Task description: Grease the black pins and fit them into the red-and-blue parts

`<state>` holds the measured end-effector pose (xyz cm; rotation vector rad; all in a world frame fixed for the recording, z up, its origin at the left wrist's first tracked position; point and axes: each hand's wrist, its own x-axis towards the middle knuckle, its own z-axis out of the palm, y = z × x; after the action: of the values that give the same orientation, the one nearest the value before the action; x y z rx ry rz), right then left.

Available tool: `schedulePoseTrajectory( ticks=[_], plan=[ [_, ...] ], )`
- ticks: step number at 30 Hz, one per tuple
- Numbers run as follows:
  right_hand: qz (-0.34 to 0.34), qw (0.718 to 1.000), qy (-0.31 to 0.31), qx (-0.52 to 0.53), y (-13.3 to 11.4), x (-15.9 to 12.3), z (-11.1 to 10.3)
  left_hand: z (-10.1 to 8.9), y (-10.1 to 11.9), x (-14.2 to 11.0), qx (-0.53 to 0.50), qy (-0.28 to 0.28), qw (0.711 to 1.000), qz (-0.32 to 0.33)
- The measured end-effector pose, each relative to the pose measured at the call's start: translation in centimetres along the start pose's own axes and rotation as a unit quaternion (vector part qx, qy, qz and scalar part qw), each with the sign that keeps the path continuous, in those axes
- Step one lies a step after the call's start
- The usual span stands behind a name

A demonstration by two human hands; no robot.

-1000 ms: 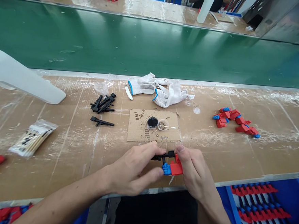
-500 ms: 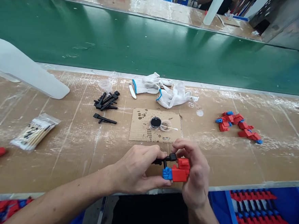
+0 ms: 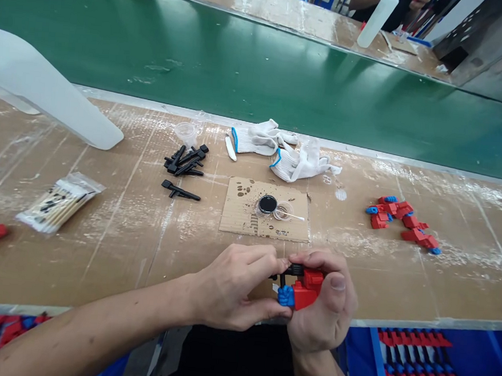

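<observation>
My left hand [image 3: 235, 287] and my right hand [image 3: 326, 308] meet near the table's front edge. My right hand is closed round a red toy arm with a blue fist [image 3: 301, 292]. My left hand pinches a black plastic piece [image 3: 290, 269] that sits against the top of that red part. Just beyond my hands lies a cardboard square [image 3: 240, 213] with a small black-filled dish [image 3: 267, 204] and a clear dish holding a swab [image 3: 284, 213].
Loose black pieces [image 3: 184, 160] lie left of the cardboard, white gloves [image 3: 288, 150] behind it, several red-and-blue parts [image 3: 401, 221] to the right. A bag of swabs [image 3: 58, 203] lies at left. A green conveyor belt [image 3: 259, 68] runs behind. A blue bin of red parts [image 3: 419, 360] sits lower right.
Both hands stayed together on the red part and black piece. My right hand rolled so its thumb now faces up, and the view tilted a little to the right.
</observation>
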<state>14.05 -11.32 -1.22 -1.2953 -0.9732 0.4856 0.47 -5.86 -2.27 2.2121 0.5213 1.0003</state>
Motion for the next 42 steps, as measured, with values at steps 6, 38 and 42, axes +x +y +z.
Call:
schedulePoseTrajectory(
  ticks=[6, 38, 42],
  plan=[
    [0.011, 1.0, 0.014, -0.009, 0.0, 0.2, 0.1, -0.1, 0.3, 0.0, -0.001, -0.01, 1.0, -0.005],
    [-0.111, 0.992, -0.054, -0.008, 0.4, 1.2, -0.1, 0.5, 0.3, 0.2, 0.153, -0.042, 0.987, 0.004],
    [-0.13, 0.991, -0.023, 0.015, 0.1, 1.1, 0.7, 0.8, 0.5, 0.1, 0.163, -0.034, 0.986, 0.02]
  ],
)
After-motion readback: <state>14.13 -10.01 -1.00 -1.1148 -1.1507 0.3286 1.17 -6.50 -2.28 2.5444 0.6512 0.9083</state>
